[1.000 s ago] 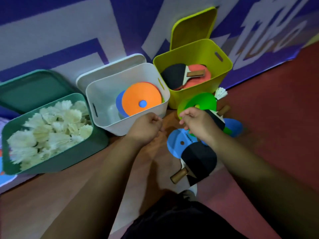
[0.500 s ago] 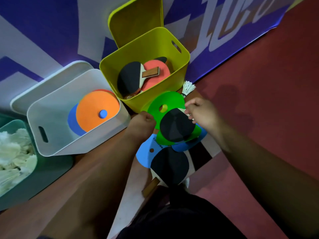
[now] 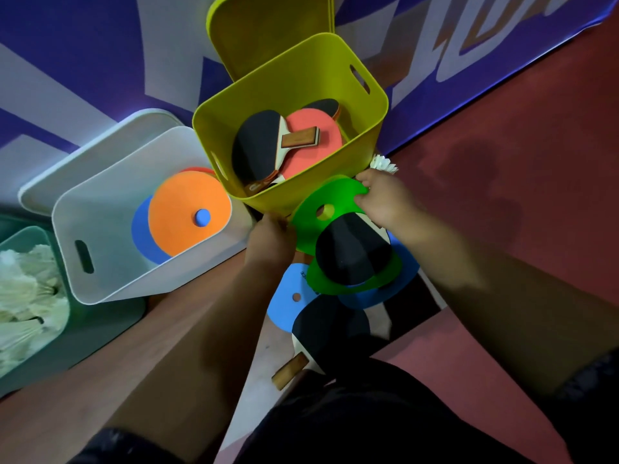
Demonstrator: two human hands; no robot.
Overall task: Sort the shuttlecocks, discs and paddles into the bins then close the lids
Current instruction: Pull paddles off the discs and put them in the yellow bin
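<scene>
right hand (image 3: 385, 204) now on disc (image 3: 311, 226) under paddle (image 3: 351, 252)

Sports hall: red court floor (image 3: 502, 135), purple lettered banner (image 3: 83, 45), paddles (image 3: 258, 142) and shuttlecocks (image 3: 26, 286).

The floor (image 3: 502, 169) is dull red, with a paler strip running through it. Three open bins stand on it along the wall (image 3: 83, 61): a teal bin (image 3: 100, 319) at the left, a white bin (image 3: 110, 279) just beside it, then a yellow bin (image 3: 278, 199). In front of the yellow bin a light blue disc (image 3: 284, 306) lies flat, with a black paddle (image 3: 330, 326) overlapping it. A shuttlecock (image 3: 385, 164) lies by that bin's right corner.
</scene>
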